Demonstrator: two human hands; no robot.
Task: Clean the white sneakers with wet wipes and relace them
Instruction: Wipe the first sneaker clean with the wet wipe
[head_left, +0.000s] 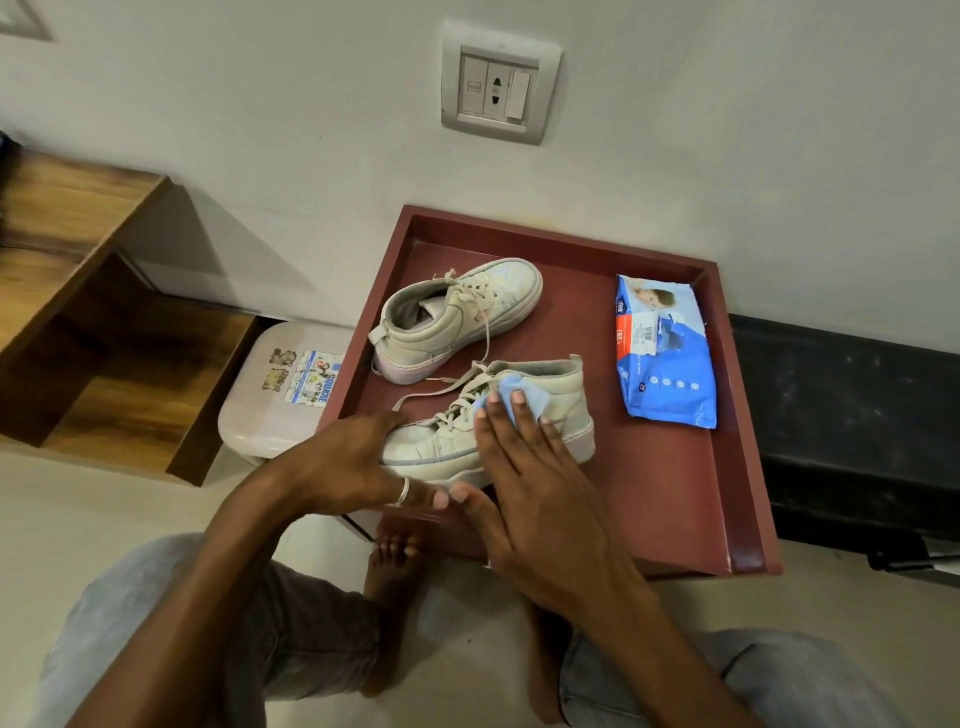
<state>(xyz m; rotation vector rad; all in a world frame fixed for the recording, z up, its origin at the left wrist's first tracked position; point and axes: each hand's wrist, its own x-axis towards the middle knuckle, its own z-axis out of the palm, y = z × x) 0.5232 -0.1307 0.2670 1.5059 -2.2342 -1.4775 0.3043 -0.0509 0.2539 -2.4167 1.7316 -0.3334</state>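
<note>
At far left, beside the tray, stand a wooden shelf (78, 312) and a pale plastic box (280, 395) with stickers on its lid. Both sit clear of the work.

On the red tray (748, 467), the left hand (343, 462) curls over the toe of the near sneaker (563, 395) and grips it to steady it. The far sneaker (467, 317) lies behind it, toward the wall, laces loose and trailing between the two shoes.

The right hand (524, 478) lies flat, fingers straight, pressing a blue wet wipe (524, 395) against the near sneaker's side, just below the eyelets. The wipes packet (665, 353) rests well to the right, apart from both shoes.

Both shoes are laced, so cleaning looks to be at an early stage and relacing is not yet begun.

The main risk is the near sneaker's place. It sits close to the tray's near edge, which seems to have no raised lip. A firm stroke toward the body, or a slack left-hand grip, could slide it off onto the feet below.

A wipe dragged upward could also catch the loose laces and tug the far sneaker.

Raised rims close the back and right. The open tray floor between sneaker and packet leaves room for strokes to the right.
</note>
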